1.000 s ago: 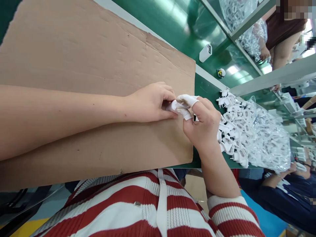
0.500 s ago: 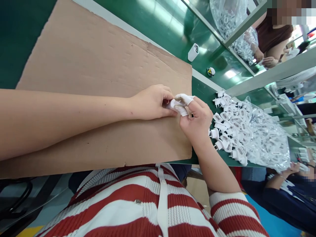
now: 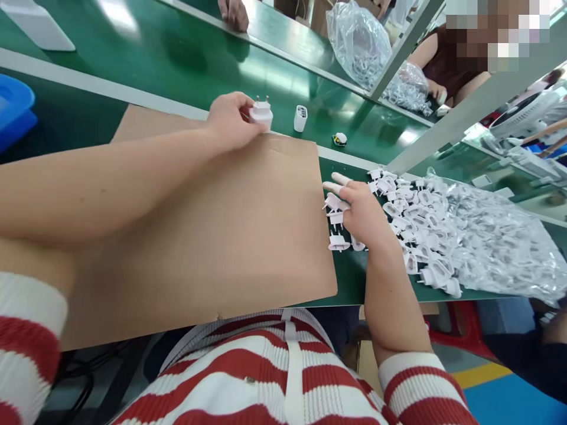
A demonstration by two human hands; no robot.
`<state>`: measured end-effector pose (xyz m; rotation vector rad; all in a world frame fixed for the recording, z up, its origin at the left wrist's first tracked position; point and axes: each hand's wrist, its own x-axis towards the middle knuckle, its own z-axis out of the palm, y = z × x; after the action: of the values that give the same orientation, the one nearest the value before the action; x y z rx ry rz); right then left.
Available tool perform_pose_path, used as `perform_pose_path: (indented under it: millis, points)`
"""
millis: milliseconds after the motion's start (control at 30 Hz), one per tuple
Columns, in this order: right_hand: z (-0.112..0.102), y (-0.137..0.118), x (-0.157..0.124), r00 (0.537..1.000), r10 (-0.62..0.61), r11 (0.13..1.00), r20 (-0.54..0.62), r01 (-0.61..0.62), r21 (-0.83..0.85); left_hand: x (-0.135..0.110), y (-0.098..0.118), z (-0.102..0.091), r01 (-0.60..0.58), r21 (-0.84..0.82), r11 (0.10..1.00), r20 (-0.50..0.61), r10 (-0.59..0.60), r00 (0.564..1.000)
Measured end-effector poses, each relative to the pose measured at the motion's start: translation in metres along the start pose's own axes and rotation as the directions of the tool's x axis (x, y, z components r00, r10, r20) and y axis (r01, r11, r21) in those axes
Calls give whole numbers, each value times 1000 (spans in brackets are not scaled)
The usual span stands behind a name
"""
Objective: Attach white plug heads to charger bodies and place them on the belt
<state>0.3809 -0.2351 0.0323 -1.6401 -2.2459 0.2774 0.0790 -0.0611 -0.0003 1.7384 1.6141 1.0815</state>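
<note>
My left hand (image 3: 230, 121) is stretched out over the far edge of the cardboard sheet (image 3: 212, 236) and grips a white plug adapter (image 3: 261, 112) with its two pins pointing up. My right hand (image 3: 361, 209), with white cots on thumb and forefinger, rests at the sheet's right edge on the pile of small white plug parts (image 3: 411, 224); its fingers curl around several of them. A second white adapter body (image 3: 300, 118) stands on the green belt just beyond my left hand.
A clear plastic bag (image 3: 491, 242) spreads under the plug pile at right. A small yellow-and-white item (image 3: 339, 139) lies on the green belt (image 3: 186, 59). Other people's hands (image 3: 234, 12) and more bags of parts (image 3: 361, 44) are across the belt. A blue bin (image 3: 13, 109) sits at left.
My hands have parted. The left hand has carried the assembled adapter forward toward the belt. The right hand has dropped onto the plug pile. The camera has tilted up.
</note>
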Motion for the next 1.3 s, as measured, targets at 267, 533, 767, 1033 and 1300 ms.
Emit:
perform_pose_path:
  millis: [267,533,767,1033,1300]
  points:
    - [-1,6,2,967,190,975,167,-206,81,51,-3,4,147,163,976,-222,-108,969]
    - [10,3,14,897,428,691,-109,-248,679,55,35,61,-21,314,949,25,14,1000]
    - [-1,-18,14,893,385,169,232,-315,934,-4,49,42,-274,166,947,172,245,954]
    - [1,-43,7,931,308,208,194,-265,942,-132,44,0,-430,-87,899,467,418,779]
    - [12,-54,11,916,397,389,-63,-106,915,-37,35,29,-207,-67,976,333,217,918]
